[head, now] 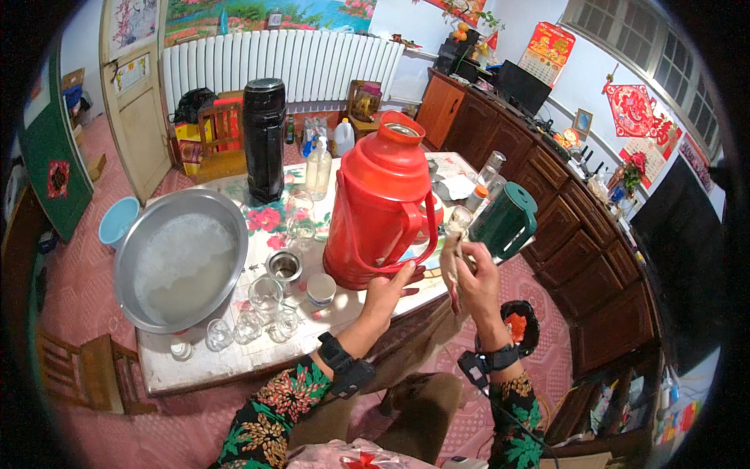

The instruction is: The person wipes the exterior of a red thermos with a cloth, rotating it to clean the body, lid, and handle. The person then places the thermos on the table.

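Note:
A large red thermos flask [375,205] stands on the table, its mouth uncovered and its bail handle swung down toward me. My left hand [384,293] is at the low side of that handle, thumb in front and fingers partly hidden behind. In my right hand [480,281] is a bunched brownish cloth [450,264], raised just right of the flask. A dark green pitcher [501,217] with a handle stands beyond the right hand. Left of the flask are a metal cup [284,267], a small white cup [321,289] and several clear glasses [265,295].
A wide metal basin [237,258] of cloudy, sudsy water sits at the table's [176,375] left end. Behind stand a tall black vacuum flask [265,140] and a pump bottle [318,170]. A waste bin [530,337] is on the floor at right, near wooden cabinets [545,205].

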`<state>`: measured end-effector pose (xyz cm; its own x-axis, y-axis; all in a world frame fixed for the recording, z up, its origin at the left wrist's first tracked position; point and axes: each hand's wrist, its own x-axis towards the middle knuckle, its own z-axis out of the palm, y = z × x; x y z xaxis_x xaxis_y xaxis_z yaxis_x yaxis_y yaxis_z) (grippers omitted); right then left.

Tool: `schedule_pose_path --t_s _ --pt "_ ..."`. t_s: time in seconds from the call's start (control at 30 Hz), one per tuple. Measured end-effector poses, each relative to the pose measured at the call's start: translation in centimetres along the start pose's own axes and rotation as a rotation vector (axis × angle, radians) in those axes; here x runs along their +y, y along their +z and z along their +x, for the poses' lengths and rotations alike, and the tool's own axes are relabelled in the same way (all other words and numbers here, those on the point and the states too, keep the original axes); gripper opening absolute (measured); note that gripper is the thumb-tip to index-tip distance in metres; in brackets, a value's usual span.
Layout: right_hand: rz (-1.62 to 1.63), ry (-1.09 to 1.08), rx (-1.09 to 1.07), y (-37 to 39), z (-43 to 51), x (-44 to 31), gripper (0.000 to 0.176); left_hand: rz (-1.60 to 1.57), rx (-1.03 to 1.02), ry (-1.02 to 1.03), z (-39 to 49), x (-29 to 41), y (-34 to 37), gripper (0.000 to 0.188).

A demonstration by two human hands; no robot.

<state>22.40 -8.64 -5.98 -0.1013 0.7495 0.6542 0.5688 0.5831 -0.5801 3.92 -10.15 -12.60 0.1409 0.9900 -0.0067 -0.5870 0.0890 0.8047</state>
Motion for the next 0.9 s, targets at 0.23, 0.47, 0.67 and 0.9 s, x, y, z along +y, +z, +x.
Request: schedule_pose_path --t_s 0.23,0.47,0.67,0.9 --pt "-0.688 -0.342 -0.285 2.0 4.6 -4.5 0.019 -0.097 0.067 0.000 0.6 -0.9 0.1 0.028" --pt "-0.514 -0.130 -0.421 2.5 2.1 -5.2 0.029 -0.121 0.088 0.008 0.6 -1.4 -0.1 0.025" --pt "-0.893 -0.411 -0.445 0.7 4.5 -3.4 0.021 -0.137 0.007 0.049 0.4 -1.3 0.1 0.034" --pt "-0.504 -0.232 -0.350 1.8 1.8 -4.4 0.022 -0.064 0.066 0.062 0.2 -1.2 -0.1 0.030"
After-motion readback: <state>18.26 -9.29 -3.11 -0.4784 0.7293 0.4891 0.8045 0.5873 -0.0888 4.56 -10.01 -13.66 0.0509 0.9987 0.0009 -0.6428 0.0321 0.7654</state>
